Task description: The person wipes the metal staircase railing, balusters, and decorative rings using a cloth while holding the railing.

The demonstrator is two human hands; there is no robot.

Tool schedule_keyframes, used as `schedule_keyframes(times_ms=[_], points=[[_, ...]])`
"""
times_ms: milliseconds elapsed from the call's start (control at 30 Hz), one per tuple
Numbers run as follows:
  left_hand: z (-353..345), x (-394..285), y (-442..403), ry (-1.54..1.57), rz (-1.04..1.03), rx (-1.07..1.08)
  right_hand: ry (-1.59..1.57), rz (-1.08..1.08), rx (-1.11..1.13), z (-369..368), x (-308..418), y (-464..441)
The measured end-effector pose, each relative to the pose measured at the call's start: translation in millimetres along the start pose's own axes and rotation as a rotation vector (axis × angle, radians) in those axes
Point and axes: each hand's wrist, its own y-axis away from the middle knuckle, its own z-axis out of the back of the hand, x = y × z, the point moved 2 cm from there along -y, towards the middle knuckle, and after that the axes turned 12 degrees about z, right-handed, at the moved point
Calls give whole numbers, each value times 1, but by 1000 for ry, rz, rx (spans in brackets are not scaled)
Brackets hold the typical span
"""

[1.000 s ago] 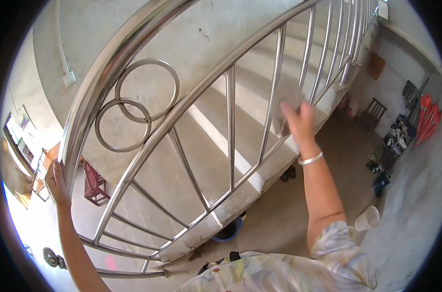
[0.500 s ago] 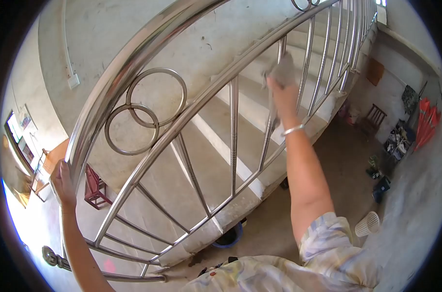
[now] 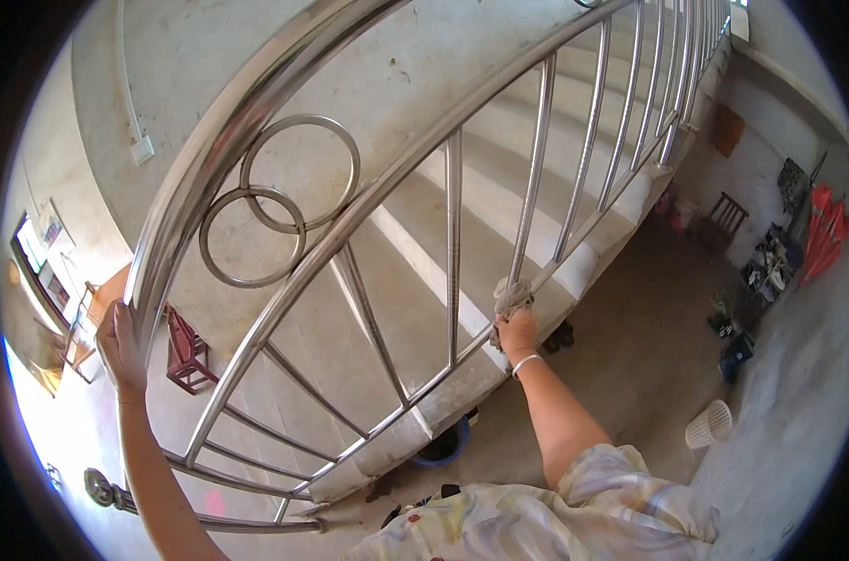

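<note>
A shiny metal stair railing [image 3: 195, 159] curves up across the view, with thin balusters below its rails. My left hand [image 3: 121, 351] is closed around the lower end of the thick handrail at the left. Down at the foot of one baluster [image 3: 534, 178], my right hand [image 3: 518, 334] grips a greyish cloth [image 3: 513, 296] wrapped around the metal, close to the bottom rail [image 3: 415, 402]. A bracelet circles the right wrist. Two interlocking metal rings [image 3: 301, 224] sit between the upper rails, nearer my left hand.
Concrete steps [image 3: 415, 243] rise behind the railing. Under them stands a blue basin [image 3: 455, 449]. A white basket [image 3: 709, 424], a dark chair [image 3: 723, 220] and a red umbrella [image 3: 821, 234] are to the right. At left are a red stool [image 3: 189, 355] and a wooden chair [image 3: 95, 318].
My right hand has slid down the baluster with the cloth, from near its top to its foot. My left hand stays on the handrail.
</note>
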Motion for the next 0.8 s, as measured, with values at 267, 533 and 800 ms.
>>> schedule_keyframes(times_ms=[267,533,800], points=[[1,-2,0,-101,-35,-38,-146,322,-372,85,49,-75],[2,8,-3,-11,-12,-14,-144,598,-714,224,173,-193],[0,-1,2,74,15,26,-128,482,-622,145,119,-141]])
